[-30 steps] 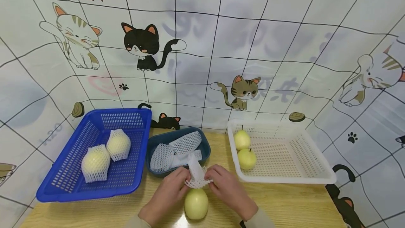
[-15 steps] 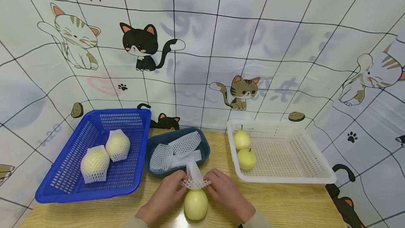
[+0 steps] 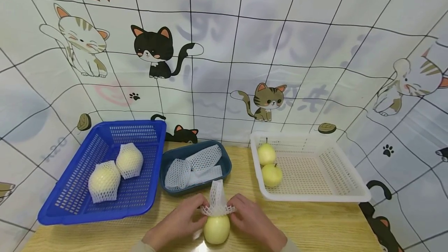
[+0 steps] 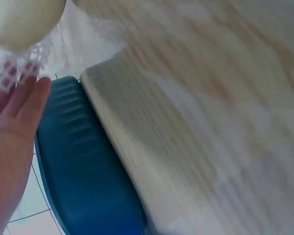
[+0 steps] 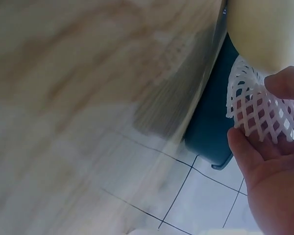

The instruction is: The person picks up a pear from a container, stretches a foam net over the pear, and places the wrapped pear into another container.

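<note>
A yellow-green apple (image 3: pixel 217 231) stands on the table between my two hands. Over its top sits the flared mouth of a white foam fruit net (image 3: pixel 217 199), whose narrow end points up and away. My left hand (image 3: pixel 182 219) pinches the left side of the net's rim, and my right hand (image 3: pixel 252 221) pinches the right side. In the right wrist view, the thumb presses the mesh (image 5: pixel 264 107) close under the apple (image 5: pixel 267 29). Left-hand fingers (image 4: pixel 27 95) lie behind the mesh in the left wrist view; their thumb is mostly out of frame.
Beyond my hands is a dark teal bin (image 3: pixel 196 189) with several foam nets (image 3: pixel 204 158). To the left a blue basket (image 3: pixel 140 205) holds two netted fruits (image 3: pixel 104 182). At right, a white basket (image 3: pixel 315 196) holds two bare apples (image 3: pixel 272 175). A cat-print curtain (image 3: pixel 217 49) hangs behind.
The net has come down onto the apple's top, its rim spread wider between my hands. Its narrow end now stands straighter. Both hands have moved slightly toward me.
</note>
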Demonstrator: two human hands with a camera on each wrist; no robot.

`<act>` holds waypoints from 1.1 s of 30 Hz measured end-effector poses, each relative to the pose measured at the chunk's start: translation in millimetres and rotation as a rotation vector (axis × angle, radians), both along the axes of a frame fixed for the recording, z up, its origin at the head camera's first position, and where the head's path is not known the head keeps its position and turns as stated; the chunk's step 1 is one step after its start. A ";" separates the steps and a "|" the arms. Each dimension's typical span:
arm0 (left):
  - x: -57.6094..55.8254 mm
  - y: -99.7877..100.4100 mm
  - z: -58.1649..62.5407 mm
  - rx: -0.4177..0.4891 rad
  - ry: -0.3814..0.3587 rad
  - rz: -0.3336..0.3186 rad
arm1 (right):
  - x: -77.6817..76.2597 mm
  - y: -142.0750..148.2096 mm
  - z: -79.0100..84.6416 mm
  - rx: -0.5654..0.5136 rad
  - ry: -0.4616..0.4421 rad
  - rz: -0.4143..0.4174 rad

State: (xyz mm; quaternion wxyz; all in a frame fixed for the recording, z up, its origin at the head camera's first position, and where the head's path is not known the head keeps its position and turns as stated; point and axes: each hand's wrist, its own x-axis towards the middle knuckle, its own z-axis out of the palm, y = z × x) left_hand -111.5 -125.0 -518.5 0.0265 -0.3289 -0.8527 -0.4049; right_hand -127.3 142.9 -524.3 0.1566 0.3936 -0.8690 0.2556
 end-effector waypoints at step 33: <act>17.7 4.5 -0.8 -0.206 -0.107 -0.028 | 10.1 -3.0 16.0 0.136 -0.187 0.078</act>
